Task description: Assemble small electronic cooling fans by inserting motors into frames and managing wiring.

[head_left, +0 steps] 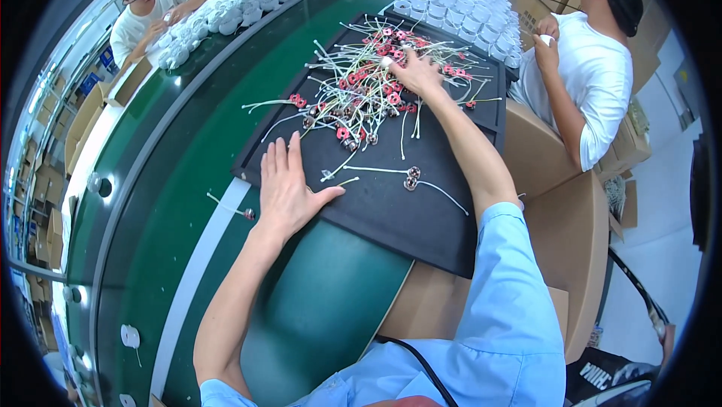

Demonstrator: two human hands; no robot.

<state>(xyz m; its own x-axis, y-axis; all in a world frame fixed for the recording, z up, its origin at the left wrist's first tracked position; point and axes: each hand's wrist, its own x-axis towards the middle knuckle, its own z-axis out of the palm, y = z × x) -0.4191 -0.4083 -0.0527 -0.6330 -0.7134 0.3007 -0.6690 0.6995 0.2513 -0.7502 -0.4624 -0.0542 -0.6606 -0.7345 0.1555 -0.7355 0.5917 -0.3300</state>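
A black tray (391, 211) bears a tangled heap of small round red and dark parts with white wire leads (368, 76). My right hand (417, 74) reaches over the heap's far right side, its fingers apart among the wires. Something small and white shows at its thumb tip; I cannot make out what it is. My left hand (288, 190) lies at the tray's near left edge with fingers spread, holding nothing. To its right, apart from the heap, sits a dark round part with white leads (411, 178).
A green conveyor belt (218, 98) curves past on the left, with a loose wired part (248, 214) on it. White cup-shaped pieces (459, 16) stand behind the tray; more white pieces (233, 12) line the far left. Cardboard boxes (560, 211) stand right. Two people work nearby.
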